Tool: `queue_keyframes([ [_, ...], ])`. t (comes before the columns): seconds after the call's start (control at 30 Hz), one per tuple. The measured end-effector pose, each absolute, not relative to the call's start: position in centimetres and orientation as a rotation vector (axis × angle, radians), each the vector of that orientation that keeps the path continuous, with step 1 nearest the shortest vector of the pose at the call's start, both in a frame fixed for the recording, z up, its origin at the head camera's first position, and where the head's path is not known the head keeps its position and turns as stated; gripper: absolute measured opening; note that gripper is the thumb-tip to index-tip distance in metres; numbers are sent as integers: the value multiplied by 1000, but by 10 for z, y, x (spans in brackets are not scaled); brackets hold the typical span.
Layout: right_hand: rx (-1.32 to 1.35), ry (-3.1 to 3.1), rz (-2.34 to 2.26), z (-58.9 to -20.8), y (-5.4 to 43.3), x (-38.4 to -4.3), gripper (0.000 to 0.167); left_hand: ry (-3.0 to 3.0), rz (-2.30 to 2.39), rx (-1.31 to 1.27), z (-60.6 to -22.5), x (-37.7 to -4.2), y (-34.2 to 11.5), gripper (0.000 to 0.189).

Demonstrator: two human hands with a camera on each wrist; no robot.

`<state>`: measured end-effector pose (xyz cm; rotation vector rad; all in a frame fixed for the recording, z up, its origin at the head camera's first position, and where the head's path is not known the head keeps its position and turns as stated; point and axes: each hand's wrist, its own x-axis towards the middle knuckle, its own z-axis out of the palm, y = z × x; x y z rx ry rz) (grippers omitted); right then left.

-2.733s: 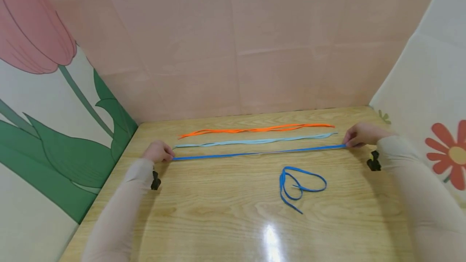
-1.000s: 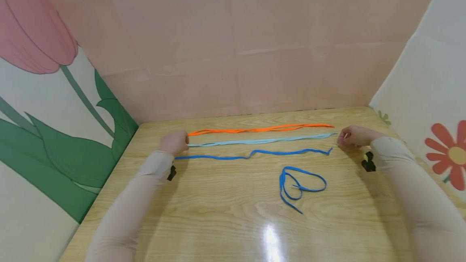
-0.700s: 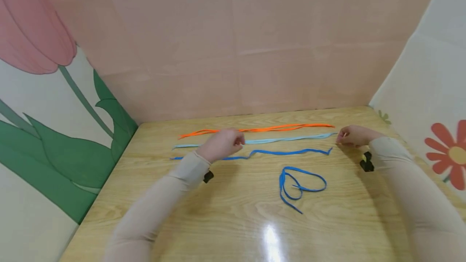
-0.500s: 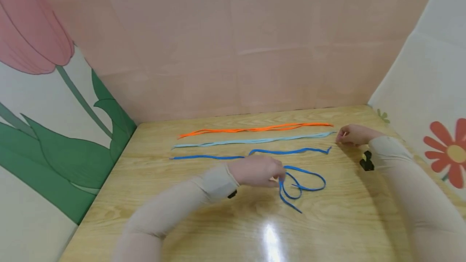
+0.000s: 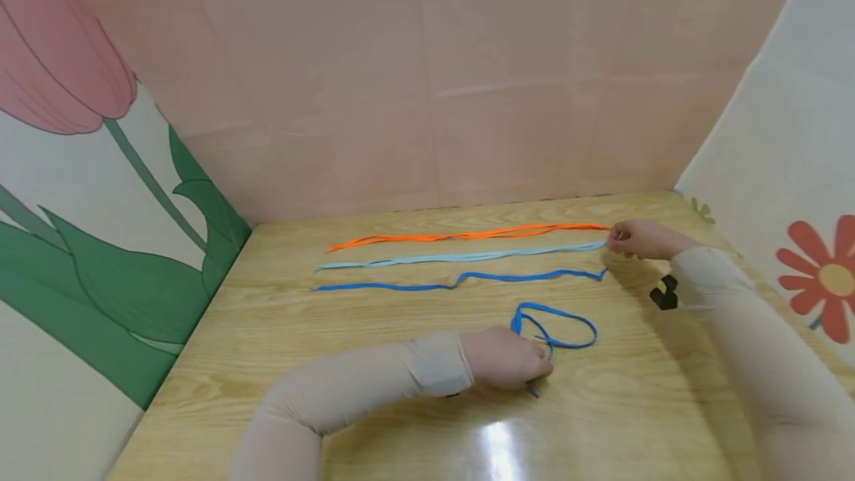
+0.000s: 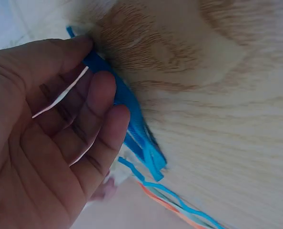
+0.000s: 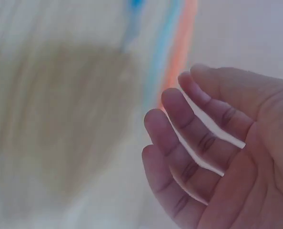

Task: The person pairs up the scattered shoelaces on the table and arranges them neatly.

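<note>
My left hand (image 5: 504,358) pinches a loosely looped blue shoelace (image 5: 568,312) near its front end, thumb and index finger together over it. In the left wrist view the lace (image 6: 139,124) runs past the fingertips, and a short end sticks out beyond the thumb. My right hand (image 5: 641,238) hovers by the right ends of the orange shoelace (image 5: 481,234) and the light blue shoelace (image 5: 461,256); its fingers are loosely bent and hold nothing. Another blue shoelace (image 5: 394,287), with a kink in its middle, lies in front of the light blue one.
The wooden table (image 5: 401,332) meets a pink back wall (image 5: 427,132). Side panels with a tulip (image 5: 80,58) and a red flower (image 5: 835,277) stand left and right. Glare shows on the table near the front.
Both hands have let go of the straightened blue shoelace, which now lies kinked. My left hand has crossed right and forward to the looped one, shifting its tail. My right hand has moved slightly left.
</note>
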<state>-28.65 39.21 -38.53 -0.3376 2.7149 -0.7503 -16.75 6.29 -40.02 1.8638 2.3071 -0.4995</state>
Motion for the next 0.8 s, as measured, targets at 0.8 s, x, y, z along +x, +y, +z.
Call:
queue_keyframes([
  [0.8, -872, 2391, -855, -361, 273, -223, 4, 2198, 429, 1628, -361, -215, 12, 3],
])
